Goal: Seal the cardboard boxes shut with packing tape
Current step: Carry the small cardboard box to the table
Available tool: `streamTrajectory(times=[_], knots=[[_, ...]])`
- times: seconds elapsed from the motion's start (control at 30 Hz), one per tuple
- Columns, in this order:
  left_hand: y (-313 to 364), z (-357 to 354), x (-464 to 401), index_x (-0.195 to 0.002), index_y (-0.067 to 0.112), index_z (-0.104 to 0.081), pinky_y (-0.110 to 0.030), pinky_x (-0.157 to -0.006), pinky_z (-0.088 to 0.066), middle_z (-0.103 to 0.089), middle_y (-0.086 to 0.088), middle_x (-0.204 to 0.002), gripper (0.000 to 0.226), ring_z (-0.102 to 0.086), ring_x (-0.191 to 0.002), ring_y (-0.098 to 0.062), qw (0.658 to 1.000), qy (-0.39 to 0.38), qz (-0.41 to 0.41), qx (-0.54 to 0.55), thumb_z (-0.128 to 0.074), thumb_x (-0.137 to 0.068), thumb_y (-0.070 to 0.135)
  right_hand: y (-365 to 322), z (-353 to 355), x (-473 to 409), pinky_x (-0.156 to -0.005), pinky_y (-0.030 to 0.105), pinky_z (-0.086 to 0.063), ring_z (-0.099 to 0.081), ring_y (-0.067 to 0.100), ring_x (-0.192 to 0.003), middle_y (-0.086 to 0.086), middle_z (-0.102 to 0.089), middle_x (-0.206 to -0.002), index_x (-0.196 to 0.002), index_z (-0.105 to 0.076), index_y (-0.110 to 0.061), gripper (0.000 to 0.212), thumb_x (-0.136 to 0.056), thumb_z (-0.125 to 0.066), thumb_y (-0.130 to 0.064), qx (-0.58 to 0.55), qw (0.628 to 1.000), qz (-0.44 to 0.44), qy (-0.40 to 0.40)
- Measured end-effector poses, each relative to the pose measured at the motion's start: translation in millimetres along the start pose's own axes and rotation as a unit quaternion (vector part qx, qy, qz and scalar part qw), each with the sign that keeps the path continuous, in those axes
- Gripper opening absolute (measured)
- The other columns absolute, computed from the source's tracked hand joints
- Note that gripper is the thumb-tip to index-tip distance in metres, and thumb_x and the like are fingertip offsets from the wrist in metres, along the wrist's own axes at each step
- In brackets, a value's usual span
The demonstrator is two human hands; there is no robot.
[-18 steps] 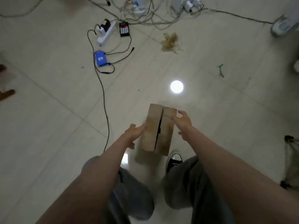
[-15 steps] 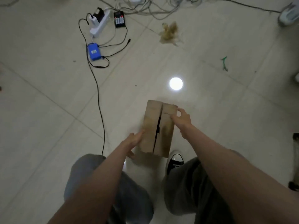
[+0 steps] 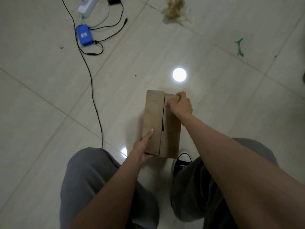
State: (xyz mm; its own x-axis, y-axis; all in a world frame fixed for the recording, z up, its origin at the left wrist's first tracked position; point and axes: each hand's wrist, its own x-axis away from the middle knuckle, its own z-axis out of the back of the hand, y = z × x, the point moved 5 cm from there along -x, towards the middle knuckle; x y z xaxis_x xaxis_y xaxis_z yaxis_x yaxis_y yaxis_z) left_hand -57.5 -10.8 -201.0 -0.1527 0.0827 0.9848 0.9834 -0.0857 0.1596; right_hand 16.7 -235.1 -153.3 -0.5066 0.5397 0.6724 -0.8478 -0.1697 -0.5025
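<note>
A small brown cardboard box (image 3: 154, 111) is in front of my knees above the tiled floor, its two top flaps folded down with a narrow dark seam between them. My left hand (image 3: 142, 146) grips the near left corner, thumb lying flat on the left flap. My right hand (image 3: 180, 104) presses on the far part of the right flap, fingers curled over its far right edge. No tape is in view.
A black cable (image 3: 94, 90) runs down the floor left of the box to a blue device (image 3: 84, 35) and a white power strip (image 3: 87, 6). Crumpled brownish scrap (image 3: 175, 9) lies far ahead, a green scrap (image 3: 239, 47) at right. My shoe (image 3: 182, 162) sits under the box.
Both hands closed in onto the box: the left slid to the near left corner, the right moved onto the right flap. The flaps now lie flatter.
</note>
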Motion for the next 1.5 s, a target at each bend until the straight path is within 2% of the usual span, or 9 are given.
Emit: streamTrajectory(times=[0.23, 0.4, 0.6, 0.73, 0.9, 1.0, 1.3, 1.43, 1.5], knots=[[68.6, 8.0, 93.0, -0.137, 0.011, -0.051, -0.038, -0.056, -0.060, -0.063, -0.013, -0.129, 0.098, -0.066, -0.107, -0.032, 0.995, 0.045, -0.079, -0.033, -0.091, -0.061, 0.059, -62.0, 62.0, 52.6, -0.088, 0.037, -0.045, -0.056, 0.027, -0.109, -0.002, -0.056, -0.121, -0.114, -0.042, -0.027, 0.044, -0.087, -0.066, -0.052, -0.048, 0.994, 0.053, 0.083], [109.3, 20.7, 193.9, -0.132, 0.010, -0.050, -0.032, -0.055, -0.059, -0.063, -0.007, -0.124, 0.082, -0.067, -0.102, -0.022, 0.990, 0.068, -0.119, -0.037, -0.089, -0.071, 0.050, -123.3, 110.7, 118.7, -0.087, 0.043, -0.050, -0.058, 0.023, -0.103, -0.009, -0.056, -0.102, -0.111, -0.046, -0.024, 0.047, -0.084, -0.066, -0.056, -0.080, 0.988, 0.071, 0.110], [134.8, 49.2, 312.4, -0.127, 0.014, -0.055, -0.031, -0.064, -0.060, -0.067, -0.004, -0.120, 0.081, -0.069, -0.102, -0.021, 0.988, 0.065, -0.137, -0.039, -0.089, -0.067, 0.057, -195.9, 153.3, 207.8, -0.098, 0.044, -0.048, -0.053, 0.022, -0.116, -0.010, -0.057, -0.119, -0.113, -0.057, -0.031, 0.041, -0.082, -0.064, -0.056, -0.098, 0.988, 0.067, 0.102], [155.0, 66.8, 396.6, -0.112, 0.017, -0.065, -0.030, -0.066, -0.059, -0.072, -0.001, -0.107, 0.057, -0.069, -0.099, -0.020, 0.981, 0.076, -0.177, -0.015, -0.086, -0.073, 0.053, -247.2, 179.4, 271.0, -0.100, 0.044, -0.048, -0.052, 0.023, -0.116, -0.006, -0.049, -0.121, -0.115, -0.060, -0.026, 0.044, -0.082, -0.065, -0.054, -0.097, 0.989, 0.082, 0.079], [190.5, 91.6, 500.4, -0.126, 0.021, -0.058, -0.035, -0.079, -0.061, -0.069, 0.003, -0.118, 0.085, -0.069, -0.104, -0.016, 0.963, 0.114, -0.243, 0.021, -0.088, -0.060, 0.065, -326.6, 227.2, 350.6, -0.088, 0.031, -0.044, -0.050, 0.013, -0.092, -0.003, -0.045, -0.116, -0.106, -0.063, -0.021, 0.031, -0.087, -0.067, -0.045, -0.097, 0.987, 0.101, 0.078], [220.7, 101.7, 564.6, -0.127, 0.025, -0.060, -0.040, -0.087, -0.061, -0.070, 0.004, -0.118, 0.092, -0.071, -0.102, -0.016, 0.950, 0.119, -0.286, 0.031, -0.080, -0.055, 0.078, -375.7, 254.9, 400.0, -0.086, 0.034, -0.048, -0.054, 0.015, -0.088, -0.002, -0.044, -0.115, -0.103, -0.064, -0.019, 0.034, -0.084, -0.069, -0.046, -0.118, 0.982, 0.120, 0.088], [308.7, 130.3, 723.9, -0.129, 0.032, -0.063, -0.029, -0.079, -0.051, -0.066, 0.011, -0.118, 0.060, -0.066, -0.104, -0.014, 0.897, 0.103, -0.419, 0.093, -0.039, -0.094, 0.075, -507.2, 319.0, 507.9, -0.074, 0.048, -0.061, -0.067, 0.023, -0.085, 0.005, -0.058, -0.116, -0.090, -0.070, -0.024, 0.054, -0.056, -0.072, -0.066, -0.224, 0.958, 0.155, 0.093], [348.5, 140.0, 746.2, -0.132, 0.047, -0.057, -0.045, -0.105, -0.048, -0.059, 0.008, -0.138, 0.083, -0.058, -0.125, -0.016, 0.887, 0.083, -0.435, 0.131, -0.047, -0.067, 0.098, -557.4, 329.4, 540.4, -0.076, 0.049, -0.061, -0.066, 0.021, -0.088, 0.002, -0.065, -0.101, -0.094, -0.068, -0.023, 0.041, -0.073, -0.072, -0.057, -0.240, 0.947, 0.203, 0.072], [379.5, 155.5, 724.3, -0.131, 0.050, -0.058, -0.051, -0.103, -0.050, -0.054, 0.003, -0.144, 0.093, -0.058, -0.127, -0.022, 0.889, 0.060, -0.423, 0.165, -0.054, -0.055, 0.102, -579.3, 330.0, 543.1, -0.071, 0.048, -0.062, -0.068, 0.023, -0.086, 0.001, -0.065, -0.098, -0.110, -0.065, -0.016, 0.043, -0.084, -0.070, -0.049, -0.242, 0.944, 0.217, 0.050]])
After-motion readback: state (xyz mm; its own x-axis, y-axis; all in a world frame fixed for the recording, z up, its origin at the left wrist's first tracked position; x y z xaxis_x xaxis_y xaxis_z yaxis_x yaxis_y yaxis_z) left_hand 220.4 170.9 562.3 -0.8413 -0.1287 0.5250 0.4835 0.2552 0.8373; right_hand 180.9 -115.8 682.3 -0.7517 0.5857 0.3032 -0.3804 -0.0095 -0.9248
